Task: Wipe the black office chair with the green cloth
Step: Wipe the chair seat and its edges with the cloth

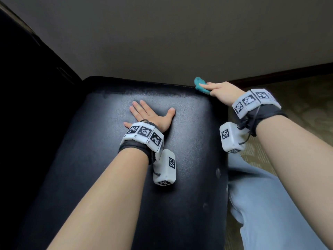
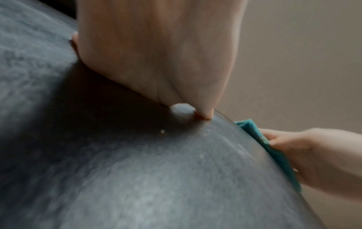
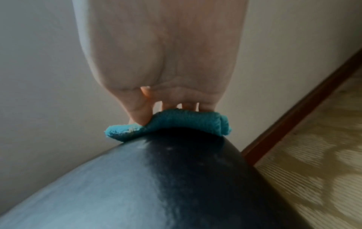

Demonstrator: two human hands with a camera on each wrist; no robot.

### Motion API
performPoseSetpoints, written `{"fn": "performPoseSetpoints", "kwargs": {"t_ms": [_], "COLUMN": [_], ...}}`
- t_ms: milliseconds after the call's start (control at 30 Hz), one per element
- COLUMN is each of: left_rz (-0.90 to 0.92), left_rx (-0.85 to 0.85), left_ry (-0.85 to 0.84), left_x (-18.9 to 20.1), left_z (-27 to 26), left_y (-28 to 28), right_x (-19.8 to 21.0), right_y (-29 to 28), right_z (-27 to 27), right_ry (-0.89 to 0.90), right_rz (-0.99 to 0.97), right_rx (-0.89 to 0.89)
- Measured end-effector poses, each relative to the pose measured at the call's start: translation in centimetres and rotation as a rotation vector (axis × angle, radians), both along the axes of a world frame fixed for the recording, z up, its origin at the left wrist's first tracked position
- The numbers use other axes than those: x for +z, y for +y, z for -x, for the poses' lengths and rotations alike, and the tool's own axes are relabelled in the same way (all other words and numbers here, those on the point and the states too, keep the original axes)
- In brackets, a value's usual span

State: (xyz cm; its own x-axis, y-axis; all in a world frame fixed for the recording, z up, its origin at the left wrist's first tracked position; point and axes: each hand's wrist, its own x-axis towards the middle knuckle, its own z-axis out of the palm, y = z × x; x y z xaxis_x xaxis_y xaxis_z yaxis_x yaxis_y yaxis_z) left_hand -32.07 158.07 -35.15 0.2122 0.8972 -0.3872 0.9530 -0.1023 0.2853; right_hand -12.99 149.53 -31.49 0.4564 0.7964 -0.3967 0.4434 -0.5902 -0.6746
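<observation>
Head view: left hand [image 1: 151,114] lay flat on black office chair [image 1: 189,141] cushion, fingers straight and spread, forearm extended. Right hand [image 1: 222,90] reached to far right corner, fingers and thumb curled onto green cloth [image 1: 201,85], gripping it; cloth pressed against chair's edge. Wrist bent inward.

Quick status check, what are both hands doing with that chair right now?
Left hand flat on black chair, fingers spread. Right hand presses green cloth on the far right corner. Nothing blocking the cushion.
</observation>
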Motion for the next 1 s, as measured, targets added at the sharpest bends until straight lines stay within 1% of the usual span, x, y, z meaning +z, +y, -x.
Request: {"fn": "performPoseSetpoints", "kwargs": {"t_ms": [100, 167, 333, 467, 533, 667, 767, 900, 1000], "left_rz": [0.008, 0.023, 0.039, 0.039, 0.038, 0.078, 0.118, 0.161, 0.166], "left_rx": [-0.009, -0.021, -0.052, -0.055, -0.056, -0.069, -0.094, -0.188, -0.226], "left_ry": [0.002, 0.022, 0.058, 0.065, 0.062, 0.067, 0.070, 0.129, 0.093], "left_x": [0.2, 0.7, 1.6, 1.7, 1.7, 2.1, 2.8, 3.9, 4.5], "left_z": [0.0, 0.1, 0.3, 0.3, 0.3, 0.3, 0.6, 1.5, 2.5], "left_y": [-0.2, -0.4, -0.7, -0.7, -0.7, -0.5, -0.2, 0.8, 2.1], "right_x": [-0.6, -1.0, -1.3, -1.0, -0.9, -0.9, -0.6, 0.2, 0.9], "right_y": [-1.8, -2.4, -2.1, -1.0, -0.4, 0.3, 1.2, 3.8, 6.3], "right_z": [-0.1, 0.1, 0.7, 0.6, 0.8, 1.0, 0.9, 2.2, 4.1], "right_ry": [0.042, 0.045, -0.007, 0.009, -0.020, -0.159, -0.238, -0.393, -0.456], "right_rz": [-0.066, -0.078, -0.035, -0.004, 0.006, 0.064, 0.093, 0.148, 0.149], "right_rx": [-0.138, -0.200, -0.282, -0.291, -0.298, -0.225, -0.138, 0.019, 0.102]}}
